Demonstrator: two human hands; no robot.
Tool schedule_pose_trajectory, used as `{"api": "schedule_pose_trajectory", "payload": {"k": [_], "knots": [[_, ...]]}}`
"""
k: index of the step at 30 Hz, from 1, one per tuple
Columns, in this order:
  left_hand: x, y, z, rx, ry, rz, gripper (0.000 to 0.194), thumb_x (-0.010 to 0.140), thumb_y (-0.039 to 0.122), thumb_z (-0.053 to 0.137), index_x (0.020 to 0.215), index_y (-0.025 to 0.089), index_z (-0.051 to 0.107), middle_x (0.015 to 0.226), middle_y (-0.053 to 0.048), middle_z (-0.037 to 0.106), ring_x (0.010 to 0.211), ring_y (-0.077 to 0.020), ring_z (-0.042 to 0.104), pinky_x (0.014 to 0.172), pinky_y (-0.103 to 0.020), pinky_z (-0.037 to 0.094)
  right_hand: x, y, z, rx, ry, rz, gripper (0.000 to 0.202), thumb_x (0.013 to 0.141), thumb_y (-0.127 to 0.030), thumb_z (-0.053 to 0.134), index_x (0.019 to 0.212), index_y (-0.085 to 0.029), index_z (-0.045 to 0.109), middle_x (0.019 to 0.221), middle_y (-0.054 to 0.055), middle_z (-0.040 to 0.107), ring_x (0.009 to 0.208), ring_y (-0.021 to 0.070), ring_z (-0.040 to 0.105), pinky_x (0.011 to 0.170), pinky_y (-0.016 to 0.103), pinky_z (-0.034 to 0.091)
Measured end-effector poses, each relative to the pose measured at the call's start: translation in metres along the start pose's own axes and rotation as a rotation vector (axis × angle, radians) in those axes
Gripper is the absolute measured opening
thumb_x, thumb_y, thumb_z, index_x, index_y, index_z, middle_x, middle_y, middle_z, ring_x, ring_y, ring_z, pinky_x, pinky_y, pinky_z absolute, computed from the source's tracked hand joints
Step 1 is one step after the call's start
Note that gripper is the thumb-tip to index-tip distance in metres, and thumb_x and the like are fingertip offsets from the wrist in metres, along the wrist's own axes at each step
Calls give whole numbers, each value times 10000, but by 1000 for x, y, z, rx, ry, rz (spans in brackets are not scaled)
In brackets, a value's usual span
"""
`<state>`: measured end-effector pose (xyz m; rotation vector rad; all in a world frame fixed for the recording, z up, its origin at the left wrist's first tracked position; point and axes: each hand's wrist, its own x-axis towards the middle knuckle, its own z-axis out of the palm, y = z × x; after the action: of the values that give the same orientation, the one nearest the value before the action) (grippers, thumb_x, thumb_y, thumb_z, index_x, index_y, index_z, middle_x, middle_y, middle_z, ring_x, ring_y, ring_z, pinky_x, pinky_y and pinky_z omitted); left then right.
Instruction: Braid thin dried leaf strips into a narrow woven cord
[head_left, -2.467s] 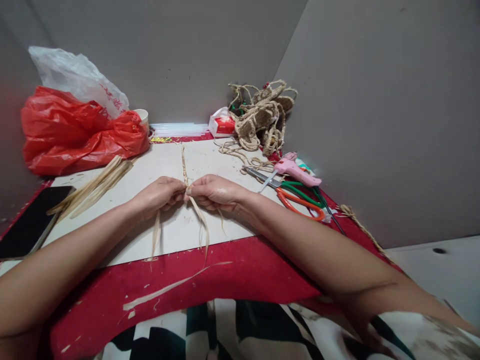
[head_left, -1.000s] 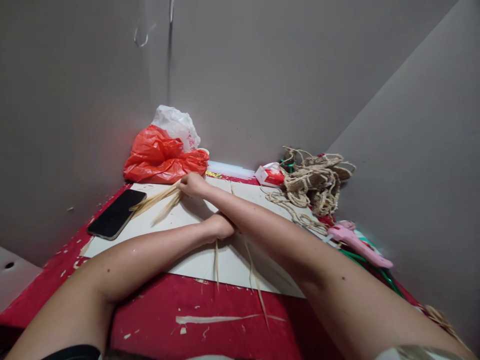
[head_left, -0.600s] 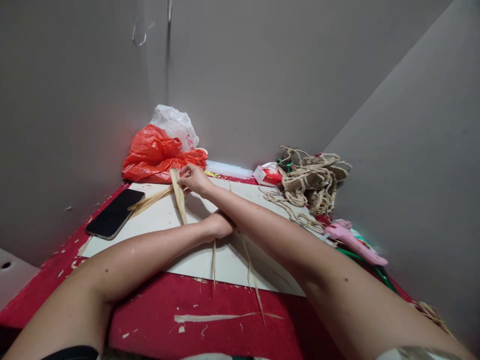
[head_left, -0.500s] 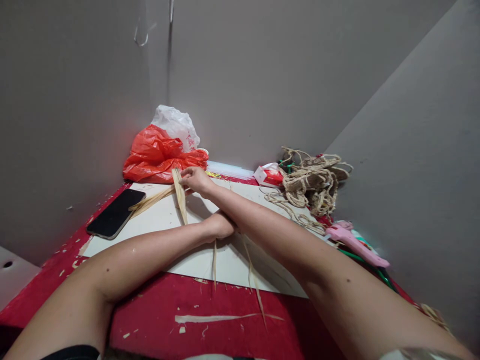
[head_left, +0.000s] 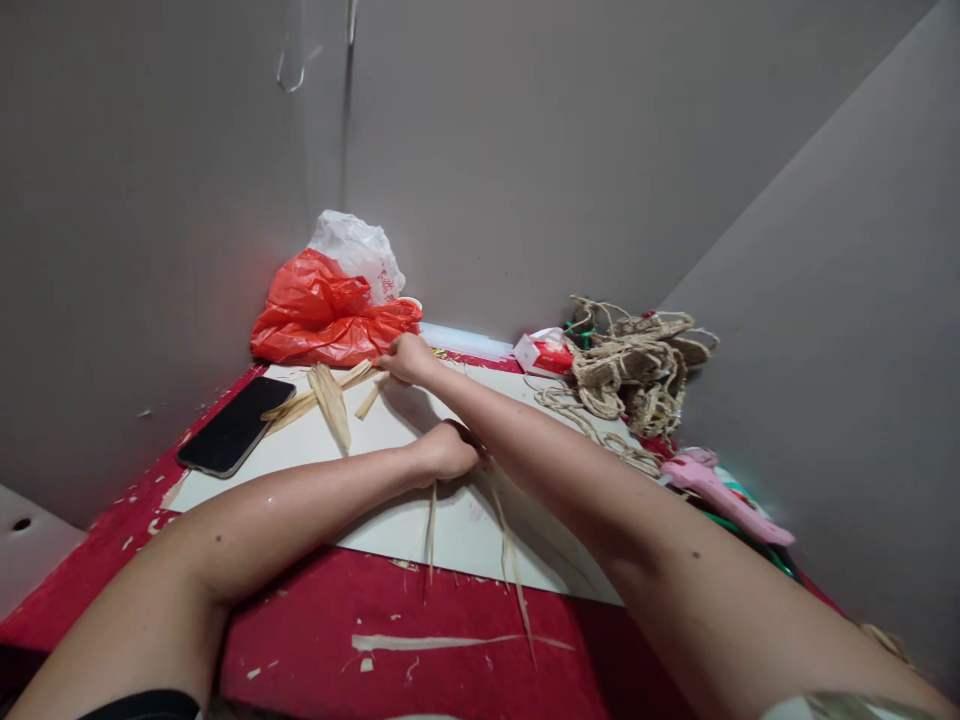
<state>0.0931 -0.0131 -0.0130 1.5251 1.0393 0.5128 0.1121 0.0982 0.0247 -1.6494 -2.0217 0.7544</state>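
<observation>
My right arm crosses over my left. At the back of the white board (head_left: 390,520), my right hand (head_left: 406,358) has its fingers pressed together on the end of a dry husk strip (head_left: 370,396). Beside it, a wide pale husk piece (head_left: 330,405) lies across other tan strips (head_left: 292,408). My left hand (head_left: 448,450) is closed near the middle of the board, partly under my right forearm. Thin husk strands (head_left: 510,550) hang out below it toward the front edge; its fingertips are hidden.
A black phone (head_left: 236,425) lies on the left. Red (head_left: 315,310) and white (head_left: 360,250) plastic bags sit at the back left. A red-white packet (head_left: 544,352), coiled cord (head_left: 637,370) and pink glue gun (head_left: 724,495) line the right. Scraps dot the red cloth (head_left: 300,620).
My right hand has let go of the wide husk piece and shifted right to another strip. The wide piece now lies lower and further left. My left hand has barely moved.
</observation>
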Motion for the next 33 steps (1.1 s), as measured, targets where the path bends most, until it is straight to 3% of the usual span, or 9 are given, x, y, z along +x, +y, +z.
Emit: {"api": "schedule_pose_trajectory", "payload": {"k": [3, 7, 11, 16, 21, 25, 29, 33], "knots": [[-1, 0, 0, -5, 28, 50, 223, 651, 68, 607, 865, 82, 665, 511, 12, 526, 379, -77, 337, 383, -236, 268, 6, 10, 5, -213, -19, 32, 350, 740, -377, 665, 494, -169, 528, 435, 49, 526, 450, 142, 521, 468, 249, 392], [-3, 2, -1, -9, 38, 64, 198, 642, 57, 605, 832, 81, 657, 511, 11, 527, 386, -80, 352, 388, -240, 267, 10, 19, 11, -98, -82, 86, 225, 629, -148, 680, 464, -155, 528, 382, 41, 494, 390, 131, 468, 412, 248, 351], [-1, 2, 0, -26, -41, -10, 57, 705, 87, 565, 673, 114, 603, 416, 54, 399, 329, -66, 266, 349, -242, 177, 4, 23, 3, 98, -125, 120, 178, 665, -70, 587, 524, -151, 514, 391, 11, 483, 353, 95, 425, 361, 213, 314], [3, -2, 0, -25, -40, 12, 277, 748, 120, 563, 501, 169, 446, 368, 78, 316, 311, -44, 219, 335, -222, 141, -13, 20, -16, 404, -158, 100, 106, 796, -97, 527, 701, -143, 535, 522, -5, 547, 496, 84, 567, 418, 150, 407], [3, -3, 1, -33, -46, 16, 259, 745, 114, 558, 508, 164, 467, 362, 81, 322, 305, -41, 225, 330, -214, 151, -26, 22, -19, 815, -214, 86, 149, 757, -44, 612, 745, -151, 510, 463, -57, 493, 460, 76, 554, 410, 134, 419], [5, -5, 1, -41, -51, 15, 200, 742, 124, 559, 552, 156, 506, 379, 83, 339, 301, -41, 221, 328, -215, 147, -34, 29, -12, 778, -162, 102, 197, 780, -24, 602, 859, -170, 497, 499, -66, 546, 397, 67, 523, 393, 146, 424], [7, -7, 1, -12, -39, 32, 220, 742, 133, 555, 534, 161, 488, 372, 81, 326, 302, -45, 223, 329, -218, 147, -39, 38, -10, 548, -83, 60, 146, 874, -136, 545, 1010, -179, 510, 514, -46, 583, 375, 99, 547, 354, 166, 406], [6, -6, 2, -27, -51, 31, 211, 746, 136, 542, 541, 157, 498, 388, 75, 345, 309, -45, 230, 337, -215, 157, -38, 42, -18, 390, 95, -68, 132, 870, -141, 536, 999, -153, 560, 552, -38, 589, 359, 71, 510, 347, 155, 383]]}}
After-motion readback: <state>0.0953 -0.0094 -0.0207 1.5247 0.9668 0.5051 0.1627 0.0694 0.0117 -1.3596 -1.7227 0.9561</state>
